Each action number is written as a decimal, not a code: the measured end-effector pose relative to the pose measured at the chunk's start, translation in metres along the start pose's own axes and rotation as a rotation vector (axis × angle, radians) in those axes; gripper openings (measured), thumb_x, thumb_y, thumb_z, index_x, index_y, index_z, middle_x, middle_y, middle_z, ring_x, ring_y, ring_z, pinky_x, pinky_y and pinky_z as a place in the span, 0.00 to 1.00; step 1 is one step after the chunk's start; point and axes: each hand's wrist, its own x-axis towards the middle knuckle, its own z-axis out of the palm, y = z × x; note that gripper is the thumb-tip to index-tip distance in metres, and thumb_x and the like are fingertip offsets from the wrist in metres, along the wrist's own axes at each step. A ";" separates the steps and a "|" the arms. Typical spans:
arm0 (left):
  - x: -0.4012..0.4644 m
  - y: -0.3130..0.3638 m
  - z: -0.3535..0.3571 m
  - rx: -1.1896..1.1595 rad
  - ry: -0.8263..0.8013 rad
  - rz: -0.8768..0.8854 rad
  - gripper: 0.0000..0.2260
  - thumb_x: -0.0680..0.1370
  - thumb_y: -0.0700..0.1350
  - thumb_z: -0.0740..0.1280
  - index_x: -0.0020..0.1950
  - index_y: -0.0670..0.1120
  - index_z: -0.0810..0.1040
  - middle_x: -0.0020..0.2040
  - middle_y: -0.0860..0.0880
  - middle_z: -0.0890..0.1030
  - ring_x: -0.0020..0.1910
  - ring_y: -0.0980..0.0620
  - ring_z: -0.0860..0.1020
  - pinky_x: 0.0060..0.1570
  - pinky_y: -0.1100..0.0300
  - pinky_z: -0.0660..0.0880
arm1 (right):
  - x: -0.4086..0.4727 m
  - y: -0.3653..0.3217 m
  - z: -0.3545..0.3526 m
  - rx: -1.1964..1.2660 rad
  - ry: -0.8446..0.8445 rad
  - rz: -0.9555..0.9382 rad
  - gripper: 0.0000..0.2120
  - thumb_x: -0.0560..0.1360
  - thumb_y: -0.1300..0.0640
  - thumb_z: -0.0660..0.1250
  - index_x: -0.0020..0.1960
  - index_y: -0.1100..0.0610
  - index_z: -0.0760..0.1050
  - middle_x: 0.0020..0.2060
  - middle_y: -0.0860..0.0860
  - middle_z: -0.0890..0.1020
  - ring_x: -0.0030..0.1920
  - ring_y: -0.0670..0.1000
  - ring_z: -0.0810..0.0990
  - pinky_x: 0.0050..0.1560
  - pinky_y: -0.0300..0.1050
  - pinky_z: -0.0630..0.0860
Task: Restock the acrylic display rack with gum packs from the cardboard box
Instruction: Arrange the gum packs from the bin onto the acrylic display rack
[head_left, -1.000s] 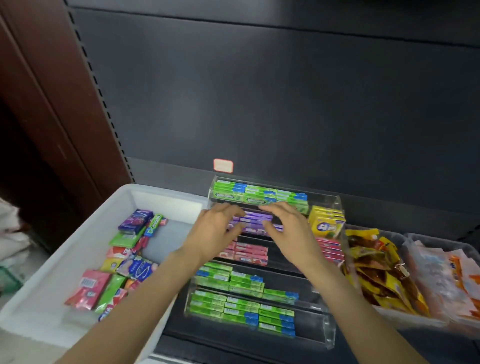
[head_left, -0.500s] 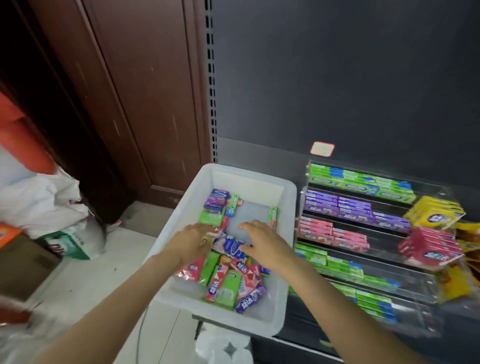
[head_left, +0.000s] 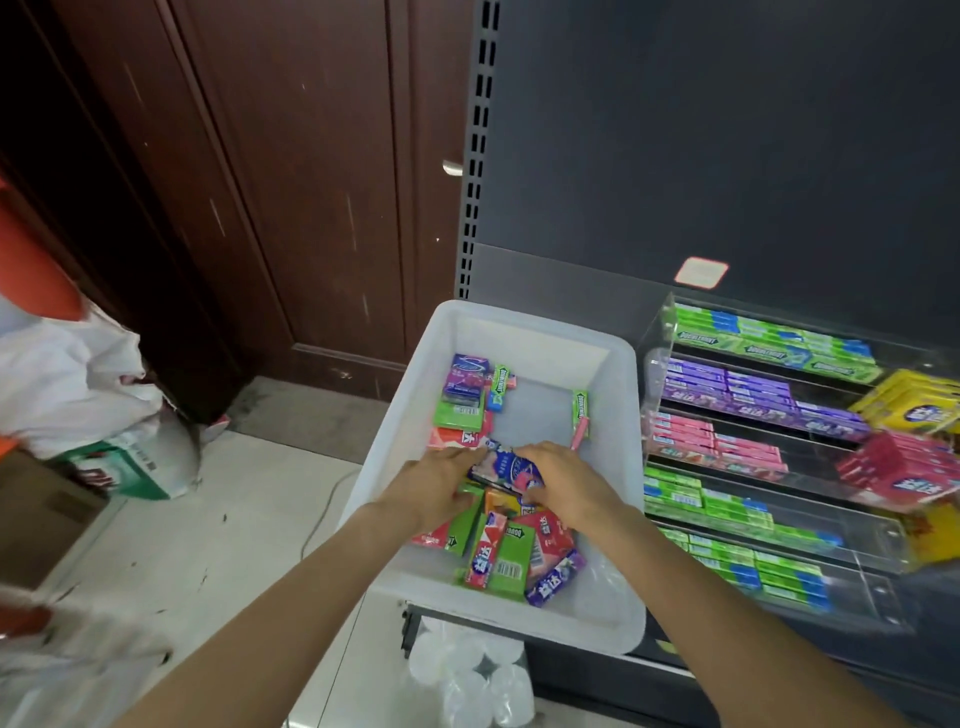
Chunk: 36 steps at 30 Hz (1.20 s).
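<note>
A white bin (head_left: 613, 374) holds several loose gum packs, green, red, purple and blue. Both my hands are inside it over the pile. My left hand (head_left: 436, 488) lies with its fingers stretched toward the left end of a blue gum pack (head_left: 506, 470). My right hand (head_left: 563, 483) curls its fingers over that pack's right end. The acrylic display rack (head_left: 660, 332) stands right of the bin, with tiers of green, purple and pink gum packs (head_left: 748, 387).
Yellow and red boxes (head_left: 904, 457) sit at the rack's right end. A dark shelf back panel (head_left: 727, 156) rises behind. A brown door (head_left: 285, 182) is at the left, with white bags (head_left: 67, 379) and a carton on the tiled floor (head_left: 208, 519).
Both hands left the rack's purple tier and moved left into the bin. They have since closed in on the blue pack. My view swung left.
</note>
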 end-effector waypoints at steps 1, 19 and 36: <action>0.001 0.001 0.001 -0.032 0.036 -0.010 0.27 0.78 0.49 0.64 0.75 0.53 0.59 0.71 0.50 0.67 0.67 0.47 0.68 0.64 0.50 0.69 | 0.000 0.000 -0.002 -0.005 0.038 0.011 0.19 0.76 0.62 0.66 0.66 0.57 0.71 0.59 0.56 0.76 0.57 0.55 0.76 0.58 0.49 0.73; 0.006 0.020 0.012 -0.119 -0.185 0.023 0.17 0.71 0.52 0.73 0.54 0.45 0.78 0.52 0.48 0.78 0.50 0.49 0.76 0.50 0.56 0.73 | -0.022 0.004 -0.028 0.439 0.387 0.097 0.06 0.75 0.62 0.68 0.51 0.61 0.79 0.47 0.53 0.82 0.44 0.46 0.78 0.50 0.35 0.72; 0.053 0.166 -0.045 -0.750 0.340 0.171 0.06 0.74 0.44 0.71 0.49 0.48 0.77 0.38 0.50 0.79 0.37 0.53 0.75 0.37 0.66 0.71 | -0.094 0.118 -0.097 1.075 0.750 0.245 0.08 0.74 0.68 0.66 0.41 0.56 0.76 0.41 0.58 0.80 0.44 0.55 0.81 0.44 0.42 0.81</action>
